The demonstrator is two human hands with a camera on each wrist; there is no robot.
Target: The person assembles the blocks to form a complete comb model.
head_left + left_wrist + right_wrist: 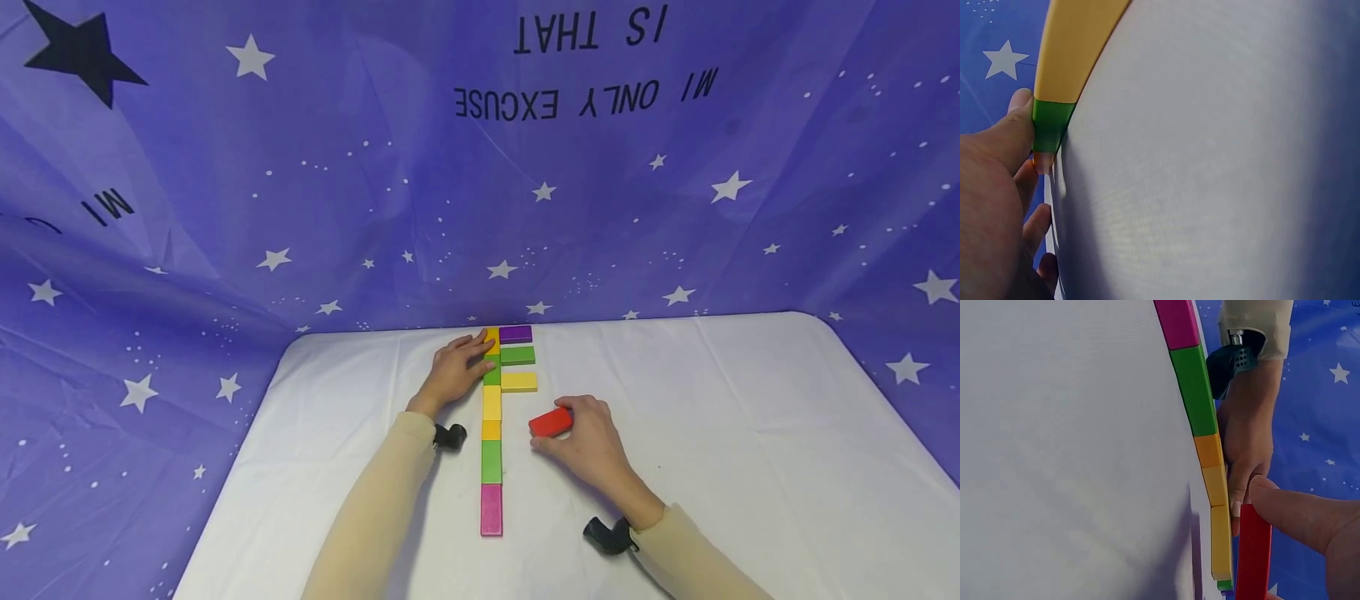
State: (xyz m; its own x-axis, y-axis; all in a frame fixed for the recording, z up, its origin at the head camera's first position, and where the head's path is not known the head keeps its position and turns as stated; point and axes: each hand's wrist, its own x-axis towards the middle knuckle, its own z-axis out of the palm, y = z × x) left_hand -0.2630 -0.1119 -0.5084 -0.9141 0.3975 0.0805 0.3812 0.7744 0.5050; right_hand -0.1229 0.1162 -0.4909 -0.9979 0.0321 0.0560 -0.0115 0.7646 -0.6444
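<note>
Left hand (456, 369): fingers straight, resting against far end of block column (491, 433), which runs lengthwise away across white table (750, 433). Right hand (588, 442): fingers curled, pinching red block (551, 422), long axis left-right, just right of column.

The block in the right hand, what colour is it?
Red: the block in the right hand shows best in the head view.

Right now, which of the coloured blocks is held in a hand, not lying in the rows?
The red block: the right hand pinches it, apart from the long row and its three side blocks.
</note>
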